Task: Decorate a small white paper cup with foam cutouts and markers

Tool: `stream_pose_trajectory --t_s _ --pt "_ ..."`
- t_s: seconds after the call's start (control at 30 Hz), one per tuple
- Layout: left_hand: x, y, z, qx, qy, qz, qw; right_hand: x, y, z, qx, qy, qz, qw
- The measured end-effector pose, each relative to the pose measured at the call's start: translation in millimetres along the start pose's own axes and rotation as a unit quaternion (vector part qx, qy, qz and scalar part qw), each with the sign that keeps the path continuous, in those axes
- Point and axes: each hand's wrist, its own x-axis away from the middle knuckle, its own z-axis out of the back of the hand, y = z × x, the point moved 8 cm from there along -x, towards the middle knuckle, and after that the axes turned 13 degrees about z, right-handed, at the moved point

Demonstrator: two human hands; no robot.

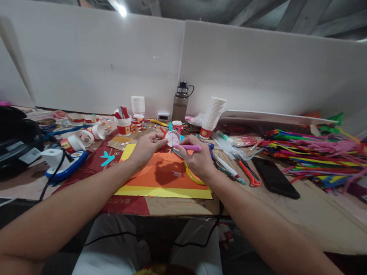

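Note:
My left hand [148, 147] grips a paper cup [173, 139] by its side, with its white round bottom turned toward me. Pink lines cross on that bottom like spokes. In my right hand [199, 159] is a pink marker [190, 148], its body sticking out to the right and its tip end close to the cup. Whether the tip touches the cup is hidden by the fingers. Below both hands lie an orange sheet [154, 172] and a yellow sheet [174, 192] under it. Turquoise paper pieces [107, 158] lie left of the sheets.
A leaning stack of paper cups [215, 115] and a water bottle [180, 104] stand at the back. To the right are a black phone [275, 177], orange-handled scissors [250, 174] and many coloured pipe cleaners [321, 154]. A white-and-blue device [65, 165] with a cord sits at left.

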Motion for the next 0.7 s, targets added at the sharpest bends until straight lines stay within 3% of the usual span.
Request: stream_pose_trajectory --t_s 0.3,0.7 --pt "1.4 -4.3 -7.5 -0.002 -0.041 0.02 0.999 0.8 -2.7 -1.9 -0.027 0.002 -0.006 1.0" --pt "5.9 -6.1 -17.8 -0.04 -0.061 0.043 0.996 -0.1 -7.1 6.5 -0.061 0.056 0.01 0.996"
